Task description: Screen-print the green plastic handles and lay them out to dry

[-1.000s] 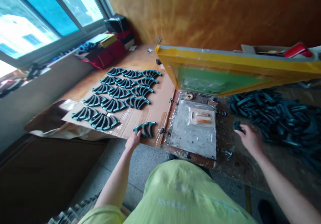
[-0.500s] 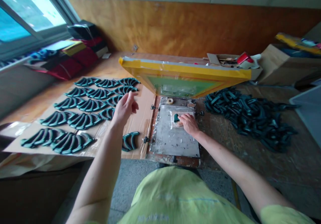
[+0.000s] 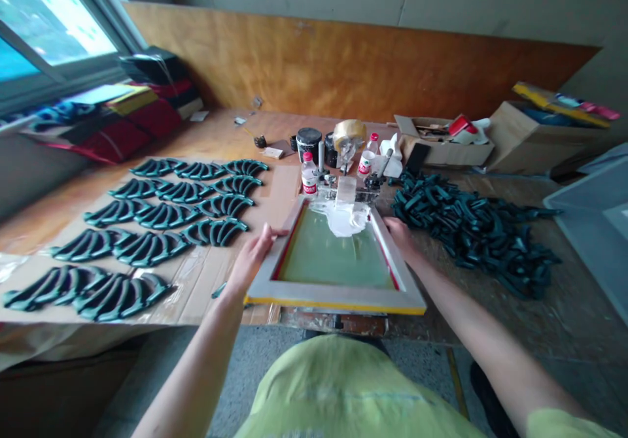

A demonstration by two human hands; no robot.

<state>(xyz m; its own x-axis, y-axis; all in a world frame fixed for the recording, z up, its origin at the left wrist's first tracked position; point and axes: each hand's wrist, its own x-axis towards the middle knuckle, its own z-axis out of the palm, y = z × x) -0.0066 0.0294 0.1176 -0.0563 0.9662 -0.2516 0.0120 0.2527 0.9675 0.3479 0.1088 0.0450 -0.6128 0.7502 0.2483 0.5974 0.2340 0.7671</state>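
A screen printing frame (image 3: 336,292) lies lowered in front of me, its greenish mesh facing up. White ink (image 3: 346,222) is pooled at the far end of the mesh, below a pale squeegee-like block (image 3: 346,191). My left hand (image 3: 254,253) is closed at the frame's left side, thumb on top and some fingers hidden. At the opposite side, my right hand (image 3: 400,235) grips the edge, its fingertips partly out of sight. The frame covers the metal plate and the small dark green part on it.
Curved dark green handles (image 3: 164,216) lie in fanned rows on cardboard (image 3: 275,196) to the left. A heap of similar parts (image 3: 471,229) is on the right. Bottles (image 3: 309,173), a black tub (image 3: 309,142) and an open carton (image 3: 444,150) stand behind the frame.
The raised screen frame has come down flat over the plate. My right hand has left the small green part for the frame's right edge, and my left hand has come to its left edge.
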